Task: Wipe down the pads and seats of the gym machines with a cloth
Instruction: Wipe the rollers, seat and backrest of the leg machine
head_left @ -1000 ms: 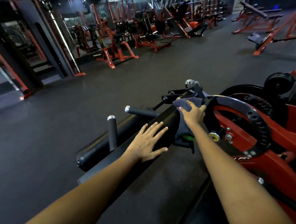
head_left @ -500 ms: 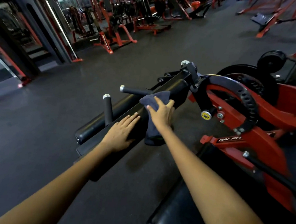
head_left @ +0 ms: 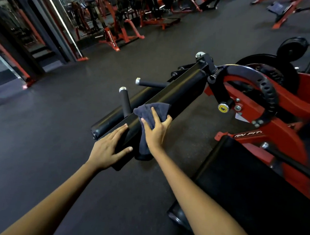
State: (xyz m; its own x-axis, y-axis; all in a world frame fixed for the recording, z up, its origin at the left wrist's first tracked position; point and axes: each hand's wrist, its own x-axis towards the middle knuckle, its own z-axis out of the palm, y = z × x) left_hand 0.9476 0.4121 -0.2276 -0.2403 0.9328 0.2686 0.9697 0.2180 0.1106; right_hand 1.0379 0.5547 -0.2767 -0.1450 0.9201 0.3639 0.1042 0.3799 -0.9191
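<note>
Nearest, one black seat (head_left: 246, 177) sits low at the right, not yet touched. Beyond it, two hands work the long black pad (head_left: 171, 96): the left hand (head_left: 108, 147) lies flat with fingers spread on the pad's near end, bracing it, while the right hand (head_left: 156, 130) presses one dark cloth (head_left: 150, 115) onto the pad's middle, fingers spread. Wiping looks midway; next comes covering the pad's near end. Two handles (head_left: 125, 102) rise behind.

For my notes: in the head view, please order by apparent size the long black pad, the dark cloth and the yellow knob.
1. long black pad
2. dark cloth
3. yellow knob
</note>
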